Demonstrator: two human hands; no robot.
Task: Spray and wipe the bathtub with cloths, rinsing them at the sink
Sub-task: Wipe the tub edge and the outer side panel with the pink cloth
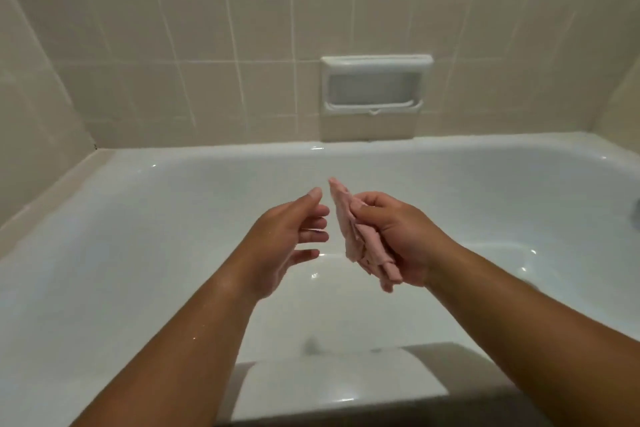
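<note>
Left hand (287, 239) hangs loose beside right hand (405, 236) gripping an apparently folded cloth (346, 229).

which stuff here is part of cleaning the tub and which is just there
In the job: pink cloth, gripped in the right hand; left hand, open beside it; bathtub.
Just there: soap dish, set in the tiled wall.

Beige tiled walls (207, 28), white recessed soap dish (375, 85), pale grout lines, soft light
</note>
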